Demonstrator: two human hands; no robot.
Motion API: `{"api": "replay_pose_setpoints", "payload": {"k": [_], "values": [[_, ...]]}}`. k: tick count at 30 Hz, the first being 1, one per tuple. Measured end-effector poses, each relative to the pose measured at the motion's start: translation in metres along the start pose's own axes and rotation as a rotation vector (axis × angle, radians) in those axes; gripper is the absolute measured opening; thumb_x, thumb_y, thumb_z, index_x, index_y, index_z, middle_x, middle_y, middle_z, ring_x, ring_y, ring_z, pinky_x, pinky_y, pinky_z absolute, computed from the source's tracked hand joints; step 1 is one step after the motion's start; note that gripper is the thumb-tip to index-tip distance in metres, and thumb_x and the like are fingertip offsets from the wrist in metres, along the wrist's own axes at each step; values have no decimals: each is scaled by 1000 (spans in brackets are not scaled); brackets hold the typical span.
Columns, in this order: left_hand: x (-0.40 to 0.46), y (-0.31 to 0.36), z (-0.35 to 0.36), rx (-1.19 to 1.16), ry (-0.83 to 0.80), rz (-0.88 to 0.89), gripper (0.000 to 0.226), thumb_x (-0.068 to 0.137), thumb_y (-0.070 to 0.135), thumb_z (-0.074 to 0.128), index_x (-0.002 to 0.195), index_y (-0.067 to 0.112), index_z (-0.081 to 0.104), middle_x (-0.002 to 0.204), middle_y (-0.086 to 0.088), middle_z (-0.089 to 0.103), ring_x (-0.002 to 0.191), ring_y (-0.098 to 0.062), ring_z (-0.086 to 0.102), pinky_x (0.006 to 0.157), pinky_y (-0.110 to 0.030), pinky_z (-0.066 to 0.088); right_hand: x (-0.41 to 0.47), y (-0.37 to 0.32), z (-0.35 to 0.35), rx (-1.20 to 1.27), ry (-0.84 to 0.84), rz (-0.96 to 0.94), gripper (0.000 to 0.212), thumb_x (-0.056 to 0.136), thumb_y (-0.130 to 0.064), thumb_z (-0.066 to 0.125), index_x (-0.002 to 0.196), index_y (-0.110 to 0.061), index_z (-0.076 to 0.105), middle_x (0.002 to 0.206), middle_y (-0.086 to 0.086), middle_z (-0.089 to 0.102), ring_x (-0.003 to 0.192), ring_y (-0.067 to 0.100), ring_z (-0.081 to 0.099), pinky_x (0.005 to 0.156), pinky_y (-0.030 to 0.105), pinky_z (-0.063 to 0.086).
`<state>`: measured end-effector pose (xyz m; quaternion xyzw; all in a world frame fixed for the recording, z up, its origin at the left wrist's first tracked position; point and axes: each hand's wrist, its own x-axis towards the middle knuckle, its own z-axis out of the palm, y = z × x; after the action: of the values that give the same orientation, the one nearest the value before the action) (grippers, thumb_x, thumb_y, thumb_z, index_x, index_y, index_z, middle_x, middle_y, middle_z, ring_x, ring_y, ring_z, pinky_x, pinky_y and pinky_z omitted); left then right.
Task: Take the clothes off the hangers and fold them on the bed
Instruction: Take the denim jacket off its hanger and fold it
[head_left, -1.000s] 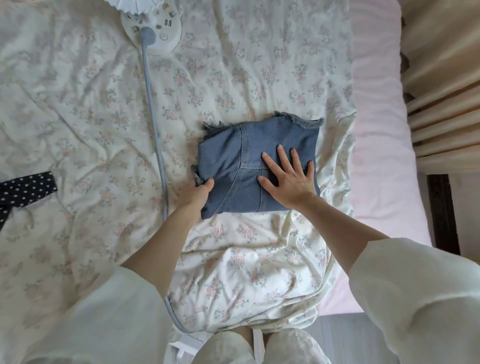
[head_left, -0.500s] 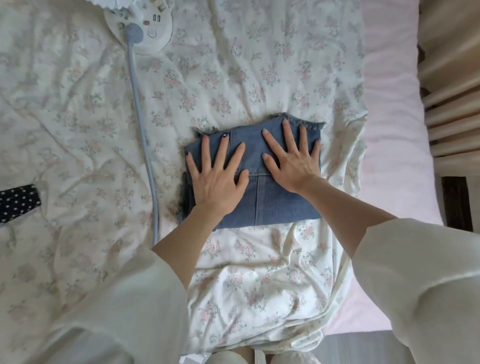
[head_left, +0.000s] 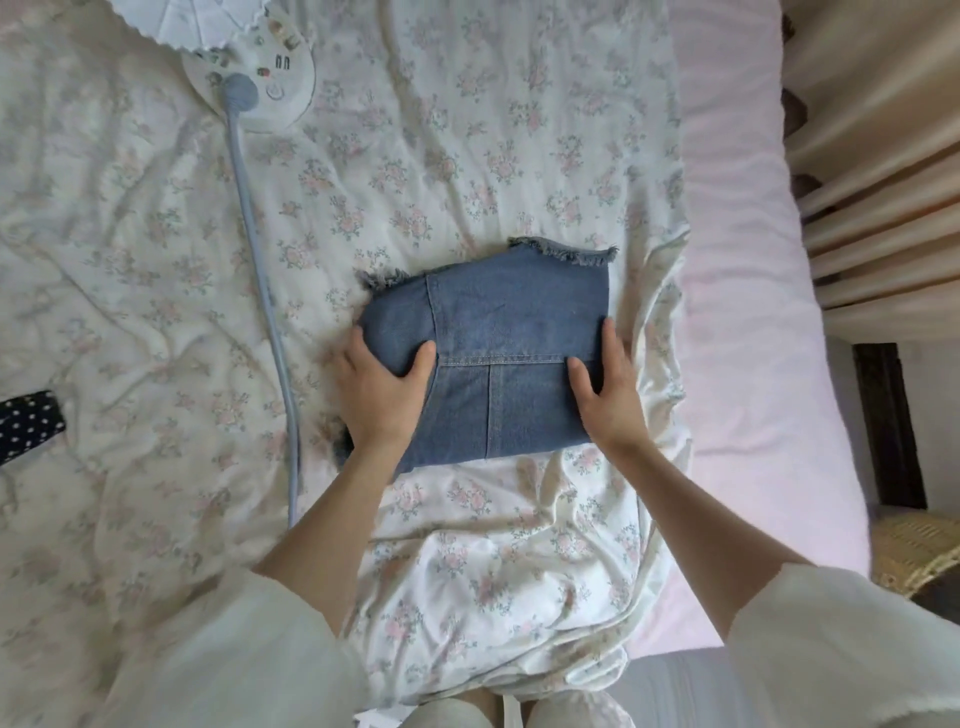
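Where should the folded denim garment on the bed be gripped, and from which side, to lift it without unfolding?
Grip the folded denim garment at its two short side edges, coming from left and right at once, as the left hand and right hand now do. The frayed hem at the far edge is loose; the sides are compact stacked layers, so they likely hold together.

Soft daylight, blurred, warped edges

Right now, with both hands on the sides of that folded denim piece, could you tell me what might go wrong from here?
1. The left hand and right hand grip only the edges of the folded denim; lifted, its layers could sag open.
2. The blue cord lies close on the left; sliding the bundle that way may snag it.
3. The floral quilt is rumpled, so the fold may sit crooked.
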<state>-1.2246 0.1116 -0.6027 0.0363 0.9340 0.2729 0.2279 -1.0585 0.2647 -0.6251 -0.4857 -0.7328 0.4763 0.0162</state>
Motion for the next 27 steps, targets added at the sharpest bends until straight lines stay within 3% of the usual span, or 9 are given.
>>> {"api": "replay_pose_setpoints", "payload": {"k": [2, 5, 8, 11, 14, 17, 21, 27], "values": [[16, -1, -11, -161, -135, -179, 79, 66, 67, 66, 126, 16, 53, 119, -2, 60, 109, -23, 58, 93, -37, 47, -11, -4, -3, 154, 12, 89, 57, 96, -34, 49, 147, -26, 27, 140, -8, 40, 126, 9, 40, 106, 25, 31], [35, 3, -31, -365, -386, -389, 92, 43, 68, 81, 118, 19, 62, 113, 2, 67, 101, -19, 63, 91, -35, 49, -19, -13, -9, 342, 4, 223, 37, 95, -29, 53, 130, -19, 49, 118, -4, 57, 106, 12, 53, 94, 28, 43], [28, 7, -43, -493, -654, -452, 61, 65, 49, 77, 115, 16, 64, 106, -2, 70, 95, -17, 65, 76, -31, 49, -28, -12, -14, 428, -17, 352, 37, 94, -27, 56, 126, -8, 52, 115, 2, 58, 101, 16, 55, 85, 29, 44], [11, 4, -52, -497, -792, -474, 54, 70, 41, 75, 115, 13, 65, 111, -7, 69, 102, -22, 65, 85, -36, 48, -37, -11, -22, 490, -22, 446, 33, 88, -22, 62, 115, -4, 58, 116, 12, 63, 105, 27, 60, 93, 41, 49], [-5, -2, -61, -559, -839, -469, 56, 65, 33, 80, 116, 13, 66, 113, -7, 69, 106, -24, 64, 92, -40, 46, -48, -13, -34, 526, -23, 481, 30, 83, -17, 65, 110, -3, 61, 113, 14, 64, 107, 30, 59, 97, 44, 47], [-27, -2, -66, -548, -826, -460, 53, 62, 29, 80, 112, 14, 68, 108, -6, 71, 102, -24, 66, 92, -39, 47, -68, -12, -52, 654, -155, 539, 39, 81, -34, 68, 110, -7, 65, 112, 10, 68, 107, 26, 62, 99, 43, 46], [-60, 20, -67, -472, -875, -411, 44, 60, 20, 76, 102, 11, 69, 99, -9, 73, 87, -25, 69, 81, -36, 50, -103, 0, -86, 882, -339, 576, 46, 85, -51, 57, 109, -13, 67, 103, 8, 72, 92, 22, 69, 82, 34, 53], [-130, 93, -29, -404, -873, -250, 15, 74, 18, 69, 87, 12, 69, 78, -5, 74, 73, -21, 69, 73, -31, 50, -152, 48, -158, 1081, -223, 557, 32, 86, -40, 54, 101, -14, 67, 87, 5, 72, 75, 20, 69, 73, 32, 51]]}}
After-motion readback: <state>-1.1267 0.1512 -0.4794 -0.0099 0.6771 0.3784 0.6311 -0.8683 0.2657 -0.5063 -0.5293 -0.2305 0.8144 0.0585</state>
